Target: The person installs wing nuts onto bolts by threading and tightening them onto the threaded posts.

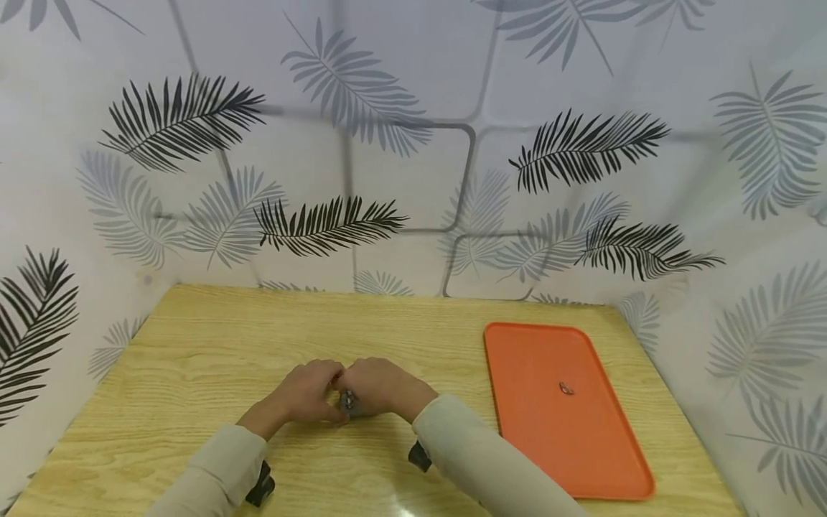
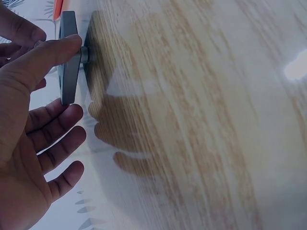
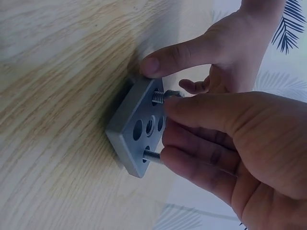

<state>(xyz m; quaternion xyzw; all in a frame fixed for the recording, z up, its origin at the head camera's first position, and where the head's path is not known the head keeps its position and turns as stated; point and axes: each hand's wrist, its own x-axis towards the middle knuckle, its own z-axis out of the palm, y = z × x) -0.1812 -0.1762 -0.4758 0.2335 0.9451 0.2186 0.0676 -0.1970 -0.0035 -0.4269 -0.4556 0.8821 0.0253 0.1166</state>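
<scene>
A small grey metal plate [image 3: 129, 115] with several round holes is held low over the table between both hands. Two threaded bolts stand in it: one bolt [image 3: 158, 97] near the left thumb, another bolt [image 3: 152, 155] at the opposite end. My left hand [image 1: 306, 393] grips the plate's edge, thumb on one face, its other fingers partly spread beside it in the left wrist view. With thumb and fingertips, my right hand [image 1: 376, 384] pinches the head of the first bolt. A short metal end [image 2: 85, 55] sticks out from the plate's underside.
To the right on the wood-grain table [image 1: 213, 345] lies an orange tray [image 1: 549, 431]. One small shiny metal piece [image 1: 566, 388] rests in it. A leaf-patterned curtain [image 1: 400, 179] hangs behind the table and along its sides.
</scene>
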